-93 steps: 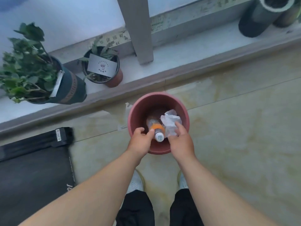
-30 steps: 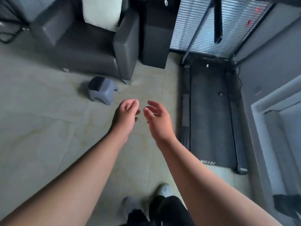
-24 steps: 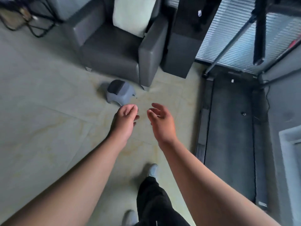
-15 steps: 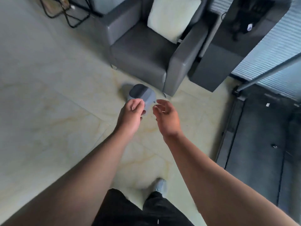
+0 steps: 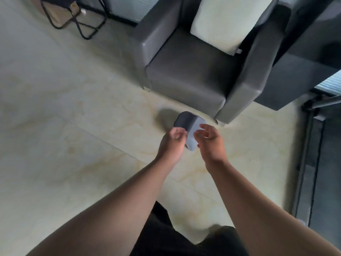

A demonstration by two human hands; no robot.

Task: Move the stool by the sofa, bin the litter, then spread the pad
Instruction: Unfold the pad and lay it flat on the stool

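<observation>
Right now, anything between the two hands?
Head view: part of the grey stool shows in the gap between the left hand and the right hand. Both hands are empty, fingers loosely curled, and look above it; contact can't be judged.

Matt plastic-looking stool [image 5: 188, 124], smooth leather-like sofa [image 5: 186, 78], glossy tiled floor [image 5: 73, 126]

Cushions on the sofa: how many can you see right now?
1. A pale cushion leans against the backrest of the grey sofa, toward its right armrest. The top of the sofa runs out of view, so another could be hidden there.
</observation>
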